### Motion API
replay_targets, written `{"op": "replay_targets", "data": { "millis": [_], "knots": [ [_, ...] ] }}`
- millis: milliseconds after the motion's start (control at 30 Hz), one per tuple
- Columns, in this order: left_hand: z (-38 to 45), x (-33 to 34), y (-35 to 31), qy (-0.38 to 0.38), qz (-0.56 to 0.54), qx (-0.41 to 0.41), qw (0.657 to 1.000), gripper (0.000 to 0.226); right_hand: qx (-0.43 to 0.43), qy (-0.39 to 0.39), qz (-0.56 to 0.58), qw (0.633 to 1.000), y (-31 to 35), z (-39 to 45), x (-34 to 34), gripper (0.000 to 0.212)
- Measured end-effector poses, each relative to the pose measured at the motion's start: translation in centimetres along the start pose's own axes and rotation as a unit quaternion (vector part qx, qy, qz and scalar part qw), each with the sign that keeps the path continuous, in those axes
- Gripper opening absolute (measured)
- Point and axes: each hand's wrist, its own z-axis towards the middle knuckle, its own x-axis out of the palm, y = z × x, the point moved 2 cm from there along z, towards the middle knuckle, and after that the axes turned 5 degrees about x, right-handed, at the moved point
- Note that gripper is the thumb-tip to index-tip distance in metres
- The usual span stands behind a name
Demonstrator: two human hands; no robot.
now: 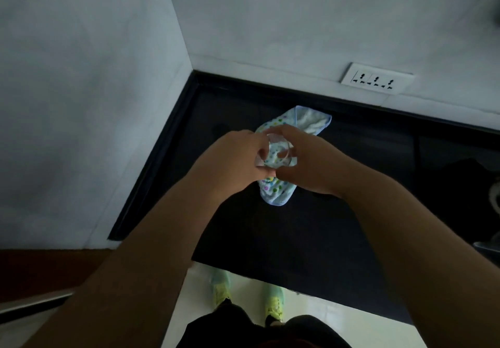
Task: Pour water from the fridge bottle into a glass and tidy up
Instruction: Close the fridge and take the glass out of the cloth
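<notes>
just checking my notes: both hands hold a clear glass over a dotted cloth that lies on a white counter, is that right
Not quite: the counter is black, not white. The head view shows the left hand and right hand holding the clear glass over the dotted cloth, which lies on that dark counter.

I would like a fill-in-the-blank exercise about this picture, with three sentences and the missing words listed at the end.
1. Both hands, the left hand and the right hand, hold a clear ____ above the counter.
2. The dotted cloth lies on the ____ countertop.
3. The white socket plate is mounted on the ____ behind the counter.

Missing words: glass; black; wall
</notes>
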Motion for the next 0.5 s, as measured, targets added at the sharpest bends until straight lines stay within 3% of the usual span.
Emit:
{"op": "replay_targets", "data": {
  "millis": [267,400,500],
  "knots": [
    [-2.7,-2.7,-4.2,-0.077,-0.160,0.017,0.984,0.063,-0.010,-0.113,0.044,0.993,0.5,-5.7,-3.8,0.057],
    [-2.4,-2.4,-5.5,-0.071,-0.178,0.010,0.981,0.029,0.016,-0.144,0.052,0.988,-0.5,-8.3,-4.5,0.055],
    [-2.2,-2.5,-6.9,-0.048,-0.178,0.036,0.982,0.021,0.047,-0.160,0.070,0.983,-0.8,-10.4,-4.5,0.057]
  ]
}}
